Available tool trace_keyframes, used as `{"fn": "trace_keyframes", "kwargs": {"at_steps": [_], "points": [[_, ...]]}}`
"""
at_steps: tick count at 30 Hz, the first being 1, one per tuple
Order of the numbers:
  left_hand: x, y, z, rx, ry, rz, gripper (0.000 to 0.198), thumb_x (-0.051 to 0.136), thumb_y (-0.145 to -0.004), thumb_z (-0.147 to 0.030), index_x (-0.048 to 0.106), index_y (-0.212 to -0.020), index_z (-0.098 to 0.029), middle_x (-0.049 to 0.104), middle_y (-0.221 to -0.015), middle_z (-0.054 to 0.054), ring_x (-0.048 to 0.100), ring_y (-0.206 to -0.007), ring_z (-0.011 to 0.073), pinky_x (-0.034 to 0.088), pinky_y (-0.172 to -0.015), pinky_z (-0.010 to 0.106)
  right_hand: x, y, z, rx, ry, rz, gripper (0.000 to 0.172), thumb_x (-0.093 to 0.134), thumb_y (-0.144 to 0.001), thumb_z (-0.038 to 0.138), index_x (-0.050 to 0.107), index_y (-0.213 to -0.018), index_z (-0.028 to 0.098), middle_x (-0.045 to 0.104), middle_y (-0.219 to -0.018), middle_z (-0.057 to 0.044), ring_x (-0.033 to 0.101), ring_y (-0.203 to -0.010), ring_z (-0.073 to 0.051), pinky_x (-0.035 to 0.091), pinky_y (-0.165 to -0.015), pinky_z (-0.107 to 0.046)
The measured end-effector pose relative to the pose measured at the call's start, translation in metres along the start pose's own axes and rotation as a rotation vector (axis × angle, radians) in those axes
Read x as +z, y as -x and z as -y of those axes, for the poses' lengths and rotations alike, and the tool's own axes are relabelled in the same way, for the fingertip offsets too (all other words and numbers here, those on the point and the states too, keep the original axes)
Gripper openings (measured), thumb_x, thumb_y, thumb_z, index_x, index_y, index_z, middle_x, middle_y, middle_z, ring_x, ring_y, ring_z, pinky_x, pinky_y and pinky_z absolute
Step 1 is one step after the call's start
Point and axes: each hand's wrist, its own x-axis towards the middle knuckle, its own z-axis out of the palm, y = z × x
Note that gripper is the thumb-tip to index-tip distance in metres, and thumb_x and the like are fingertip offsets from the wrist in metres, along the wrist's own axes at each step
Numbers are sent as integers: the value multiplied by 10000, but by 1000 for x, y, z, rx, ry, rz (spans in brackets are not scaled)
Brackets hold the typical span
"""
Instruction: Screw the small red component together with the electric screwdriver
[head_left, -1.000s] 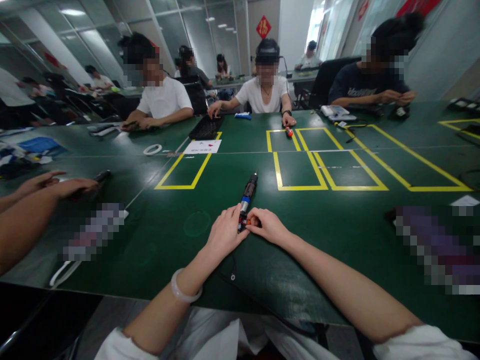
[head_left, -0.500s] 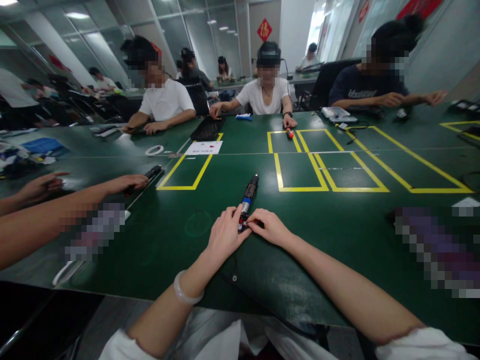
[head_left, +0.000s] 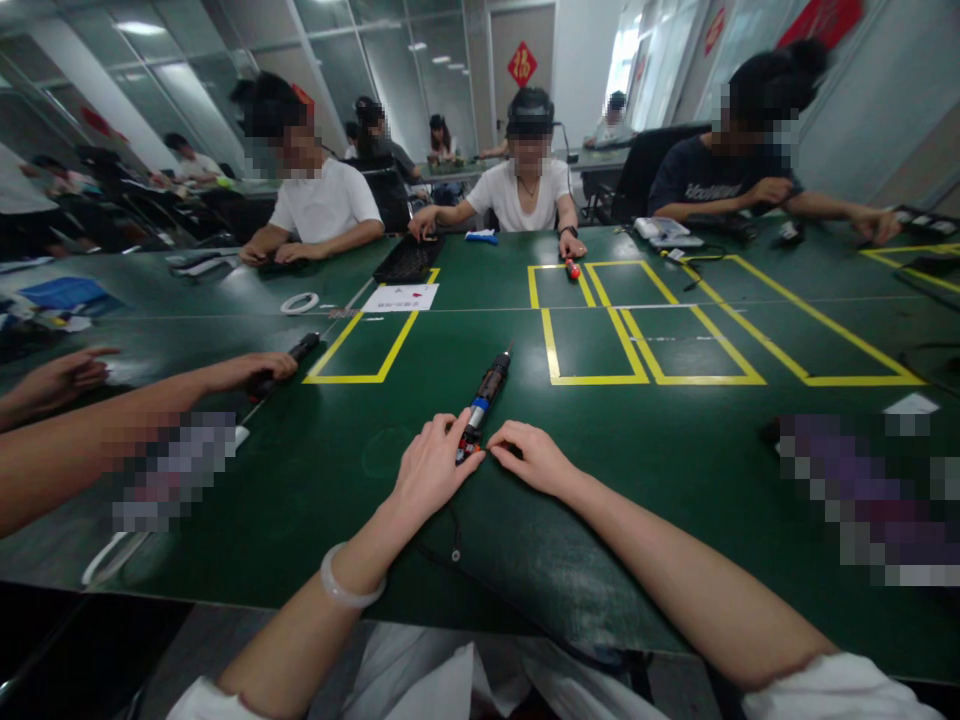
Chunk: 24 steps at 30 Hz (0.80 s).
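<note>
An electric screwdriver with a dark body, a blue ring and a silver section lies on the green table, its thin bit pointing away from me. My left hand is closed around its near end, thumb and fingers on either side. Small red and dark parts show between those fingers, too small to name. Just right of that end is my right hand, its fingertips pinched together and slightly apart from the tool. Whatever the pinch holds, if anything, is hidden. A dark cord with a small ring runs from beneath my left wrist.
Yellow tape outlines mark the table ahead. A black tray and a printed sheet lie beyond. At left, a co-worker's hand grips a dark tool. Several people sit across the table; a red-tipped object is before one.
My left hand and the screwdriver have shifted slightly left. My right fingertips, earlier against the tool's near end, now sit a little apart from it. The view has turned slightly.
</note>
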Motion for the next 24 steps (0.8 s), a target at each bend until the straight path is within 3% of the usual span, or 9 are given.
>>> {"fn": "trace_keyframes", "kwargs": {"at_steps": [7,18,24], "points": [[-8,14,47,-76,-35,39,628,404,-907,-547,356,-1465,-261,513,-1273,120,558,-1052,265,487,-838,365,-3,-1,2,1,3,33,111,542,-909,150,643,-873,178,633,-839,-27,581,-799,-144,432,-755,-261],[-21,67,175,-412,-96,95,727,325,-896,-609,364,-1462,-154,481,-1345,196,541,-1159,347,457,-932,443,-1,0,-2,-2,20,44,113,544,-911,162,653,-886,176,644,-854,-31,579,-817,-148,426,-762,-265],[-33,83,229,-487,-136,87,608,426,-883,-541,470,-1352,-157,591,-1272,154,585,-1096,309,474,-892,401,-2,-1,1,8,17,49,111,548,-909,159,654,-881,178,646,-844,-30,579,-811,-150,429,-758,-268]]}}
